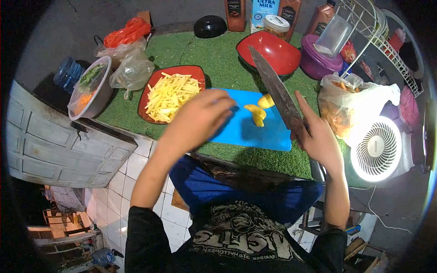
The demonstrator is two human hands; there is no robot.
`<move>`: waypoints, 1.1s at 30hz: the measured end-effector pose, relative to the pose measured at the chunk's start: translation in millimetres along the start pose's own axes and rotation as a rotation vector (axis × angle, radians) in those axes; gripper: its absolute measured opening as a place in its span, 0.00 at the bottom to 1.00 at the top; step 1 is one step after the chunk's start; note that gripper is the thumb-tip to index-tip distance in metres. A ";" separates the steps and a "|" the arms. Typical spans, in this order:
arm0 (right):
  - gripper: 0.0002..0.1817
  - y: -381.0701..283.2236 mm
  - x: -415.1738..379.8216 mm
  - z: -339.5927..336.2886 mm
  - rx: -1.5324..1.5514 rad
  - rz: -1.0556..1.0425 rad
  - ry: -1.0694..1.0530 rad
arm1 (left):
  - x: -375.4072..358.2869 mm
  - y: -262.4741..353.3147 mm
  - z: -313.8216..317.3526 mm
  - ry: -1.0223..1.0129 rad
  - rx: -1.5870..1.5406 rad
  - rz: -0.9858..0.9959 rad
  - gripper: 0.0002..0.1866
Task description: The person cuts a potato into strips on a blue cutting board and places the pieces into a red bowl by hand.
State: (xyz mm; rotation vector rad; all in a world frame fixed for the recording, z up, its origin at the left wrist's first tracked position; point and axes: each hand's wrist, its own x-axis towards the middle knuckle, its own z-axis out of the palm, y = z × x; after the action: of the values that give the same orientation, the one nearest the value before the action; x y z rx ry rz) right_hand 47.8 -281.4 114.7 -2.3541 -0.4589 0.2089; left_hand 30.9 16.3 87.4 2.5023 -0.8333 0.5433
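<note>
My right hand (318, 139) grips a large kitchen knife (275, 84) by its handle, with the index finger stretched out and the broad blade tilted up and away. Below the blade lies a blue cutting board (236, 127) with a few yellow potato pieces (257, 113) on it. Over the board's left part is my left hand (205, 113), blurred, with its fingers bent; whether they hold anything does not show. Beside that hand stands a red square plate (144, 102) heaped with potato sticks (170, 98).
Green artificial turf (205, 57) covers the table. A red bowl (268, 48) stands behind the board. To the right are a purple tub (321, 61), a plastic bag of food (341, 102) and a white fan (377, 148). A white basin (98, 98) sits at the left edge.
</note>
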 end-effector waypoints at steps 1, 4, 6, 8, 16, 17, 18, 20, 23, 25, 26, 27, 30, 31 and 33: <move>0.39 2.0 -2.8 0.7 0.010 0.006 0.020 | 10.4 8.8 14.5 -0.107 0.093 -0.006 0.19; 0.39 -1.3 -12.2 -3.1 0.027 0.103 0.031 | 32.7 9.0 56.9 -0.141 0.136 0.115 0.15; 0.40 12.7 -19.8 -0.9 0.039 0.089 0.061 | 40.8 0.7 69.3 -0.220 0.147 0.127 0.15; 0.40 25.4 -27.7 0.1 0.051 0.077 0.090 | 44.6 -4.9 74.7 -0.299 0.158 0.139 0.15; 0.41 28.7 -35.9 3.7 0.144 0.170 0.073 | 13.0 0.0 62.1 -0.127 0.463 -0.152 0.20; 0.41 34.1 -36.1 9.7 0.148 0.169 0.068 | 5.7 2.3 61.3 -0.139 0.577 -0.207 0.21; 0.40 43.7 -35.9 19.5 0.130 0.044 0.110 | -0.4 9.3 59.1 -0.143 0.581 -0.214 0.21; 0.39 44.5 -37.8 29.6 0.115 -0.087 0.148 | -6.7 26.9 54.7 -0.082 0.121 -0.210 0.20; 0.34 18.6 -37.9 39.9 0.040 -0.074 0.024 | -9.9 30.4 48.4 -0.039 -0.119 -0.276 0.19; 0.36 10.3 -36.1 51.7 -0.014 -0.095 -0.013 | -12.0 23.3 43.9 0.021 -0.125 -0.316 0.20; 0.37 8.8 -35.7 57.1 -0.070 -0.113 -0.040 | -14.9 16.8 43.1 0.020 -0.124 -0.316 0.20; 0.39 10.2 -33.6 65.8 -0.131 -0.277 0.021 | -17.9 10.3 43.6 0.009 -0.116 -0.316 0.21; 0.41 -1.7 -28.0 76.7 -0.124 -0.156 -0.030 | -28.3 -3.5 57.9 0.012 -0.055 -0.285 0.23; 0.42 -2.7 -24.7 82.7 -0.152 -0.176 -0.014 | -28.3 -3.6 60.8 0.040 -0.072 -0.285 0.22; 0.42 -10.1 -21.7 87.0 -0.181 -0.158 -0.023 | -26.1 -1.7 65.0 0.065 -0.089 -0.285 0.22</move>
State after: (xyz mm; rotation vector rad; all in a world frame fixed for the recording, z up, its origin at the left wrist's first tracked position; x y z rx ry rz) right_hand 1.1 -228.4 58.6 -2.4783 -0.6981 0.1245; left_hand 27.1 -4.5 20.5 2.4497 -0.4550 0.4752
